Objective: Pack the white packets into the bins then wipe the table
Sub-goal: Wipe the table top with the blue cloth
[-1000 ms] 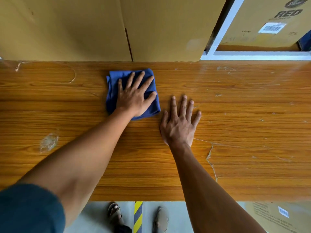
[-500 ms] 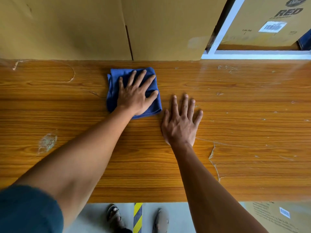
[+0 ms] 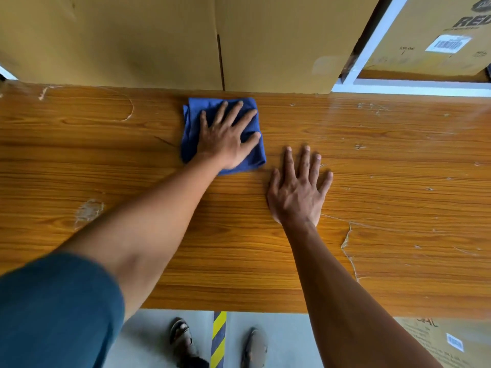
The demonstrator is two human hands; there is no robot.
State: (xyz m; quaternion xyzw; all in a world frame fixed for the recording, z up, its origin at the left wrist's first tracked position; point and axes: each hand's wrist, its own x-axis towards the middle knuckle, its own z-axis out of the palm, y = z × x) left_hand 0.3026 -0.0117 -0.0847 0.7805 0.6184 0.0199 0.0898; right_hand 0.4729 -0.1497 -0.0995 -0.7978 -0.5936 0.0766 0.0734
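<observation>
L hand (image 3: 225,136) flat, fingers spread, pressing blue cloth (image 3: 191,128) on table (image 3: 398,155); R hand (image 3: 297,192) flat on table, both grips holding nothing.

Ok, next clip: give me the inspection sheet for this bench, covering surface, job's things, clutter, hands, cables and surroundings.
Surface: wooden table, scratched, with a pale scuff near the left and a crack near the right.
Job's things: blue cloth folded, flat on the table near the far edge; no white packets seen.
Clutter: nothing seen.
Hands: left hand presses flat on the cloth; right hand rests flat on bare wood beside it.
Cables: nothing seen.
Surroundings: cardboard boxes behind the table, another box on the floor, striped floor tape, sandalled feet.
</observation>
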